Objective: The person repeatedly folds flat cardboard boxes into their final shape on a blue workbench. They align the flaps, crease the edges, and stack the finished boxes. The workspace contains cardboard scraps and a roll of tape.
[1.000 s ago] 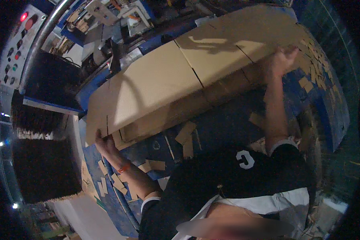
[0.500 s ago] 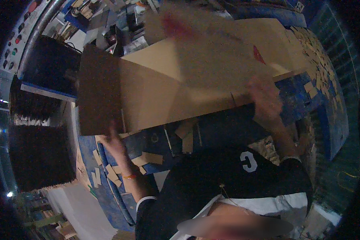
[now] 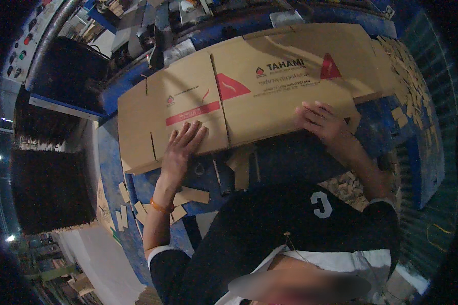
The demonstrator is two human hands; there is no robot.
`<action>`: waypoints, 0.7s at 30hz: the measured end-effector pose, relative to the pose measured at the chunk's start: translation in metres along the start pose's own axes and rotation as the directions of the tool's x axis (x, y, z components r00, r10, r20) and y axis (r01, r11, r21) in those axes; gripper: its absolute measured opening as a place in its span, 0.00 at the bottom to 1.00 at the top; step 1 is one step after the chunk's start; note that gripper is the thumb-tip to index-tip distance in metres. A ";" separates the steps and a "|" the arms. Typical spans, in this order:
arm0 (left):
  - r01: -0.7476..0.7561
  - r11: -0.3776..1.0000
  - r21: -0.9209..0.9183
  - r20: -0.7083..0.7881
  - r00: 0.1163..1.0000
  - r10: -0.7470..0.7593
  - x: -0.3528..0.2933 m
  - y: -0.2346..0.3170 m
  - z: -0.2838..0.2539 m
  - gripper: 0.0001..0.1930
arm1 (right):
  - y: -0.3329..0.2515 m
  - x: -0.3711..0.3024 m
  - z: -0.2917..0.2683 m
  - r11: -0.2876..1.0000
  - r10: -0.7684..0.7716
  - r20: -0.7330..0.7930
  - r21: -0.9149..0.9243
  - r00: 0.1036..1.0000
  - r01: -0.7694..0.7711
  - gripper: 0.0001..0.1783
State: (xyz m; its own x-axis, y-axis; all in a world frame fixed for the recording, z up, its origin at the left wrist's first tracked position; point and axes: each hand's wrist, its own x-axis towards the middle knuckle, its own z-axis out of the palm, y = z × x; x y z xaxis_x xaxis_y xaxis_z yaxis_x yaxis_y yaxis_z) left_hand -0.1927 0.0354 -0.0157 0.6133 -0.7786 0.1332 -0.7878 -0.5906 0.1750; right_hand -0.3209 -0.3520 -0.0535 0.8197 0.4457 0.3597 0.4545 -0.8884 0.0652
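Observation:
A long flat cardboard box blank (image 3: pixel 269 117) with red printed patches lies across the blue table, and other cardboard shows beneath it at the right. Slots cut into its edges divide it into panels. On its near left part my left hand (image 3: pixel 180 152) rests with fingers stretched out, just below a red stripe. My right hand (image 3: pixel 323 124) lies on the near edge farther right, its fingers spread over the board. Neither hand is wrapped round anything.
Small cardboard offcuts (image 3: pixel 193 195) lie on the blue table (image 3: pixel 109 147) near my left forearm. A heap of scraps (image 3: pixel 409 81) covers the far right. Machinery (image 3: pixel 188 20) stands behind the board, and a control panel with buttons (image 3: pixel 23 43) is at far left.
The raised, blurred cardboard has come down flat, its printed side now up. My left hand has moved from the blank's left corner to rightward on top; my right hand now lies flat on it.

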 end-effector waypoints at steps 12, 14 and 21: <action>0.030 0.992 -0.121 -0.454 0.887 -0.082 0.121 -0.081 0.017 0.33 | 0.122 0.115 0.046 0.972 0.050 0.021 0.227 0.999 -0.053 0.20; 0.044 0.997 -0.069 -0.490 0.869 -0.072 0.143 -0.099 0.022 0.33 | 0.133 0.136 0.064 0.979 -0.018 -0.002 0.202 1.000 0.018 0.19; 0.348 0.937 0.017 -0.628 0.734 -0.261 0.193 -0.100 0.024 0.36 | 0.156 0.226 0.096 0.715 0.562 0.243 0.338 0.791 -0.612 0.20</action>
State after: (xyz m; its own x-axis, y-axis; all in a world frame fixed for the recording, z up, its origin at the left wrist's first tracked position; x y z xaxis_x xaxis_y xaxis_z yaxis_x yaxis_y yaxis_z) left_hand 0.0030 -0.0608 -0.0305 0.6913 -0.2839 0.6644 -0.5261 -0.8281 0.1935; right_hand -0.0316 -0.3791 -0.0519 0.9883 -0.1195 0.0949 -0.0584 -0.8708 -0.4881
